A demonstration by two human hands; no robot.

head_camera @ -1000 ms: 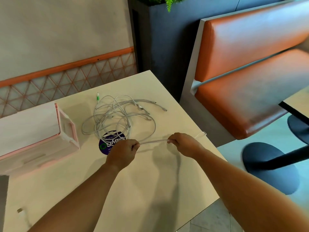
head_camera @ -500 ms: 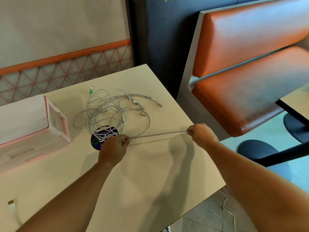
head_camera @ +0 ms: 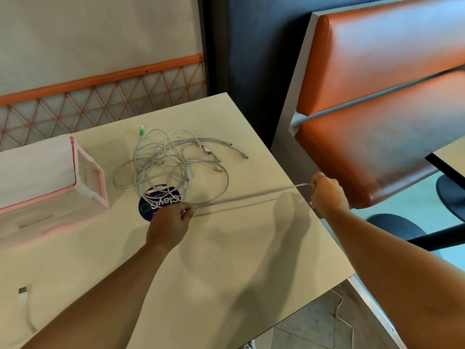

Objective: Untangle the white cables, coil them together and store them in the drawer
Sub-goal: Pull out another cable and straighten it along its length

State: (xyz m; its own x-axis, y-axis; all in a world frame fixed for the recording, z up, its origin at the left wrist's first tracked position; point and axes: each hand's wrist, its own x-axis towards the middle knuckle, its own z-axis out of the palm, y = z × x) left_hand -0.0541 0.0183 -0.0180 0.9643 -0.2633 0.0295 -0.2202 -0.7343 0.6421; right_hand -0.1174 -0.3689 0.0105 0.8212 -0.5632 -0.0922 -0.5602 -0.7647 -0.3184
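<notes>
A tangle of white cables lies on the cream table, partly over a round purple sticker. One cable runs taut from the tangle's near edge to the table's right edge. My left hand pinches that cable near the sticker. My right hand grips its other end past the table's right edge, and the rest hangs down to the floor. The pink and white drawer box sits at the left, its open end facing the tangle.
An orange padded bench stands close to the table's right side. A wall with an orange lattice panel runs behind. A small white plug with its cable lies at the near left. A dark table base stands on the floor.
My right hand has slid rightward along the cable, from near my left hand to beyond the table edge, drawing the strand out long and taut. My left hand stayed beside the sticker.
</notes>
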